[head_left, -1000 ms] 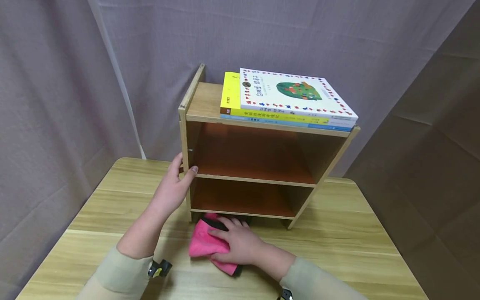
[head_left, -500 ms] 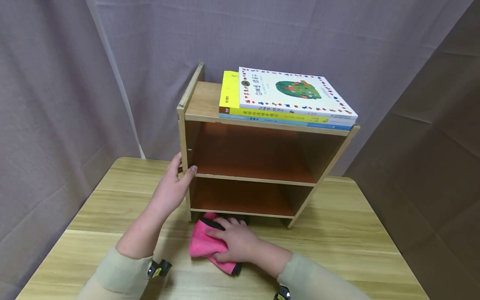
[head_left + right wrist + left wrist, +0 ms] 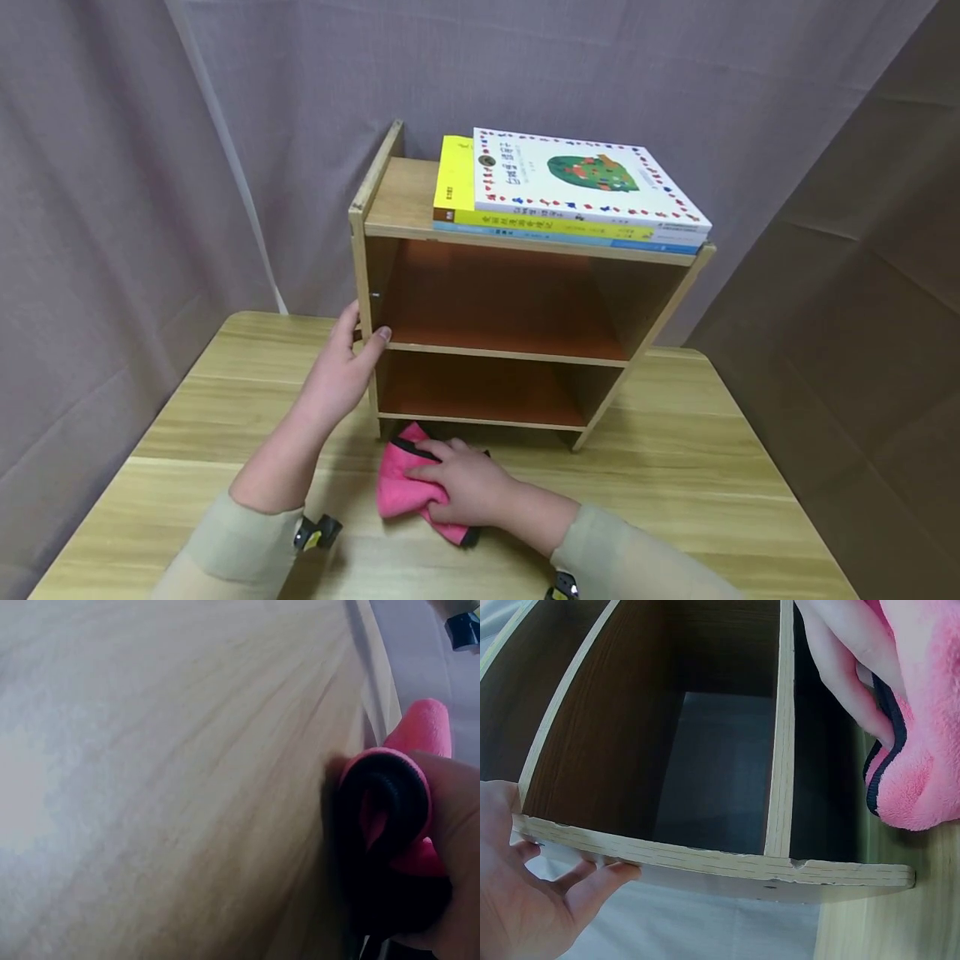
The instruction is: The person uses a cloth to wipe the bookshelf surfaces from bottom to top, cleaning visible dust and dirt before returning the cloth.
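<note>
A small wooden shelf (image 3: 501, 355) with two open compartments stands on the table in the head view. My left hand (image 3: 339, 367) grips its left side panel, thumb on the front edge and fingers behind; the left wrist view shows this hand (image 3: 532, 885) at the panel's edge. Below the bottom board, my right hand (image 3: 471, 483) holds a bunched pink cloth (image 3: 401, 487) with black edging against the tabletop. The right wrist view shows the cloth (image 3: 424, 727) folded under the hand, its black edge looped. Part of the cloth is hidden beneath my fingers.
Several books (image 3: 592, 179) lie stacked flat on top of the shelf, a white one uppermost. Grey curtains (image 3: 315, 75) hang behind and at the left, a brown one (image 3: 847, 275) at the right. The wooden table (image 3: 690, 500) extends around the shelf.
My right hand and the cloth have shifted slightly left and out from under the shelf's bottom board. My left hand keeps its grip on the panel. The view has tilted a little.
</note>
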Motion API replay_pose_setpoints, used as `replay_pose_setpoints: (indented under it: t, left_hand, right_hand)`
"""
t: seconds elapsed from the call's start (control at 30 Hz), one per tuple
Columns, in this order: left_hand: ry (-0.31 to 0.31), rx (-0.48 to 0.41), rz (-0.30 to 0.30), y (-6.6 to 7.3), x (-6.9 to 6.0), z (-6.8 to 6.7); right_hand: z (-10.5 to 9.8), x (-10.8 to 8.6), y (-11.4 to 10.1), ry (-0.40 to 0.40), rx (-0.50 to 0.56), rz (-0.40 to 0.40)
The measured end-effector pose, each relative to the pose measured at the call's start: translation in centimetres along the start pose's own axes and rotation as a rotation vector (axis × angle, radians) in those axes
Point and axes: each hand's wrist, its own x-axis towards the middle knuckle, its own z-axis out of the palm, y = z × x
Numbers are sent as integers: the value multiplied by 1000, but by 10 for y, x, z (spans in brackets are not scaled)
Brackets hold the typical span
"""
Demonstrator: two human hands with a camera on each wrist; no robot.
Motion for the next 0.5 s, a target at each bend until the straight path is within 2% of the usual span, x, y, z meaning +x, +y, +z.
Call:
replay_pose_setpoints:
  t: [0.5]
  left_hand:
    - [3,8,2,0,-1,0]
  right_hand:
    - [-6,-1,-13,-20,-59,0]
